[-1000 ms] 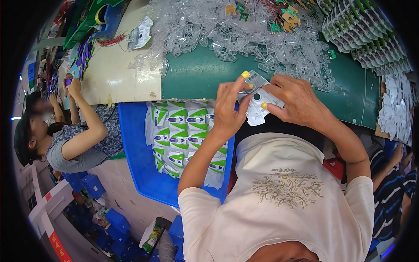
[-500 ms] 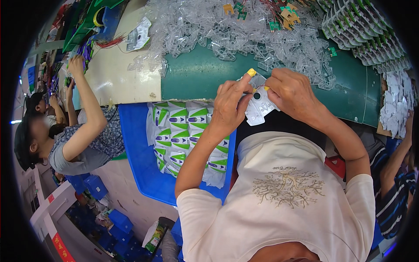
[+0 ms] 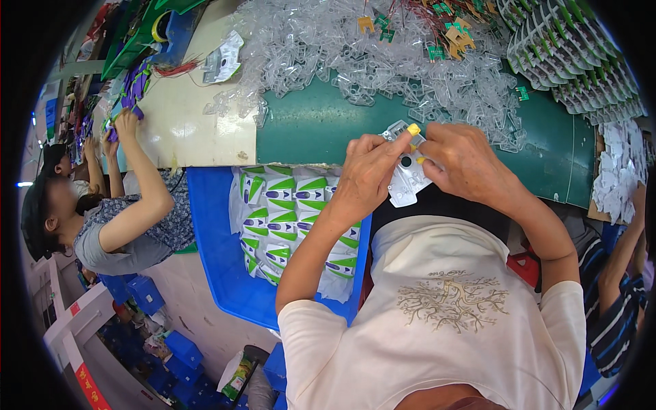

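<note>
Bright light is glinting off heaped clear plastic parts (image 3: pixel 307 48). Fisheye distortion is bending the smooth green tabletop (image 3: pixel 301 137).

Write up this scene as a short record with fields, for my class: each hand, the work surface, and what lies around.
Left hand: holds pale plastic housing
Right hand: at housing's right side, fingers bent; grip unclear
Work surface: green tabletop
Beyond hands: heap of clear plastic parts
Left of person: blue bin containing white-and-green pieces
</note>
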Demonstrator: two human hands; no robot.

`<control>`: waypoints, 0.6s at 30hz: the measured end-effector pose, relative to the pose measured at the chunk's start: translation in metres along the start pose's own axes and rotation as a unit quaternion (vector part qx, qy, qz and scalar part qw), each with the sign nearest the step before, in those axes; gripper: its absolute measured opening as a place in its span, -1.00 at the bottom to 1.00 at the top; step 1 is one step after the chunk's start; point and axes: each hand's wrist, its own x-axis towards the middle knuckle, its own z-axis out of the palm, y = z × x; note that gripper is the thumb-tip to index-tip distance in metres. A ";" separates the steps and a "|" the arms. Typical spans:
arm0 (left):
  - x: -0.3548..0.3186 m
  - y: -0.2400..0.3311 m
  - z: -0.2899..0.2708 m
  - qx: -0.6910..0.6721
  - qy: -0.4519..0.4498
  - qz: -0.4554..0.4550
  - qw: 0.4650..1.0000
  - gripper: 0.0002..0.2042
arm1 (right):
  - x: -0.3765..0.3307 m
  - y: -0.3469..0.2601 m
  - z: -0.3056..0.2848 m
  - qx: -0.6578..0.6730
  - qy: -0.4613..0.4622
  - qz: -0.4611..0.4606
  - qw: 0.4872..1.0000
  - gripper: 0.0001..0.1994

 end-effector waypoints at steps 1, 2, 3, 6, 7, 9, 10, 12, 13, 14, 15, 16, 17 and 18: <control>0.001 0.003 -0.002 0.009 -0.020 -0.006 1.000 -0.36 | -0.002 0.000 -0.002 0.047 0.035 0.019 0.998 -0.94; 0.003 0.005 -0.004 0.018 -0.039 -0.012 0.999 -0.35 | -0.004 0.000 -0.005 0.094 0.069 0.039 0.992 -0.95; 0.005 0.007 -0.005 0.017 -0.038 -0.013 0.999 -0.35 | -0.007 0.001 -0.014 0.161 0.063 0.059 0.983 -0.91; 0.008 0.013 -0.013 0.023 -0.075 -0.048 0.996 -0.32 | -0.017 -0.002 -0.036 0.512 -0.055 0.175 0.839 -0.75; 0.007 0.012 -0.012 0.023 -0.074 -0.048 0.996 -0.32 | -0.019 -0.005 -0.033 0.466 -0.027 0.137 0.874 -0.75; 0.002 0.009 -0.009 0.013 -0.051 -0.042 0.998 -0.30 | -0.022 -0.015 -0.025 0.300 0.039 0.058 0.951 -0.74; 0.002 0.010 -0.005 0.009 -0.050 -0.039 0.998 -0.30 | -0.027 -0.019 -0.019 0.256 0.060 0.046 0.964 -0.73; -0.001 0.012 0.002 0.009 -0.018 -0.051 0.999 -0.29 | -0.034 -0.022 0.006 0.143 0.113 -0.017 0.983 -0.72; -0.002 0.013 0.003 0.008 -0.016 -0.051 0.999 -0.29 | -0.036 -0.025 0.014 0.142 0.112 -0.017 0.983 -0.72; -0.002 0.013 0.005 0.014 -0.012 -0.054 0.998 -0.28 | -0.038 -0.028 0.020 0.111 0.122 -0.027 0.986 -0.74; -0.002 0.013 0.005 0.019 -0.007 -0.057 0.998 -0.28 | -0.039 -0.029 0.025 0.079 0.132 -0.036 0.987 -0.77; -0.003 0.013 0.005 0.019 -0.007 -0.057 0.998 -0.28 | -0.040 -0.029 0.030 0.064 0.129 -0.040 0.989 -0.77; -0.003 0.012 0.004 0.016 -0.006 -0.057 0.998 -0.28 | -0.040 -0.028 0.032 0.063 0.129 -0.040 0.989 -0.77; -0.003 0.011 0.003 0.013 -0.005 -0.056 0.998 -0.28 | -0.038 -0.026 0.034 0.065 0.114 -0.033 0.991 -0.76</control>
